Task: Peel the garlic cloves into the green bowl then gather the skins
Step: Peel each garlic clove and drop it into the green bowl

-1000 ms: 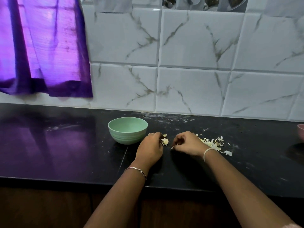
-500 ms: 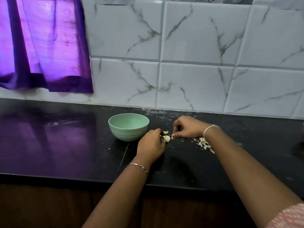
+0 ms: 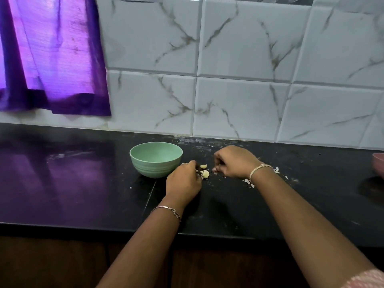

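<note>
The green bowl [image 3: 155,159] stands on the black counter [image 3: 83,183]; nothing shows inside it from here. Just right of the bowl, my left hand [image 3: 184,181] curls its fingers round pale garlic cloves [image 3: 204,173] lying at its fingertips. My right hand [image 3: 234,162] rests on the counter a little further right, fingers curled, and seems to pinch a small pale bit of garlic skin [image 3: 215,169]. More loose skins [image 3: 249,181] lie scattered under and behind my right wrist, partly hidden by it.
A pink bowl [image 3: 378,165] pokes in at the right edge. The tiled wall [image 3: 239,100] rises right behind the counter, and a purple curtain [image 3: 52,55] hangs at the upper left. The counter's front edge runs below my forearms.
My right hand moved away from the skin pile, up and left, and sits close to the cloves at my left hand. The left hand has barely moved.
</note>
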A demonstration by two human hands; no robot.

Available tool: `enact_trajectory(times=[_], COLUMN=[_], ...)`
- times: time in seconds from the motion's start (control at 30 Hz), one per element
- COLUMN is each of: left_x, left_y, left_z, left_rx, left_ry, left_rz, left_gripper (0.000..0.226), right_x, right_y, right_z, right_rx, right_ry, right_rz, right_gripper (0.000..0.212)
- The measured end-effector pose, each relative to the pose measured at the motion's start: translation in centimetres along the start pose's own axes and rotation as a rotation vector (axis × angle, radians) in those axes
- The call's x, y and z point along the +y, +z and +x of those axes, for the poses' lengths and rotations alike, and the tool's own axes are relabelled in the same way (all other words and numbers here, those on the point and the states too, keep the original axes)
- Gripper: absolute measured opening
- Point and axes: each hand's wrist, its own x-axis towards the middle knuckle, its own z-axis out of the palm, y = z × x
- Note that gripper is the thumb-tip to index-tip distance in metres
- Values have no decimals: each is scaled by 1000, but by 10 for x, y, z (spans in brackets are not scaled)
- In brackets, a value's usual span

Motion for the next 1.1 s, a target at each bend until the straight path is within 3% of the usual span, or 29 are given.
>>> enact_trajectory(times=[0.07,0.23,0.4,0.57,0.73,0.83,0.97,1.1], left_x=[1,1,1,1,-1,-2,-1,0], left_y=[-1,-2,-2,-2,0,3,5,6], left_z=[0,-1,-1,-1,0,1,3,6], left_rx=[2,-7,2,-20,-17,-42,-69,-20], left_ry=[3,-6,-7,-6,10,84,151,165], left_rz=[5,3,1,8,-36,-69,-84,-128], left_gripper=[24,24,24,25,23,31,39,23], right_x=[-3,-9,2,-9,-2,-6,13,6], right_y=[6,19,6,15,-15,30,59,63], right_z=[-4,-3,-8,-5,5,4,7,-2], right_rx=[61,-128,108,-132,44,-4,75,90], right_ry=[2,-34,34,-23,-6,17,113,206], right_rz=[-42,30,30,20,147,107,518,1097], right_gripper=[10,21,13,10,8,6,5,16])
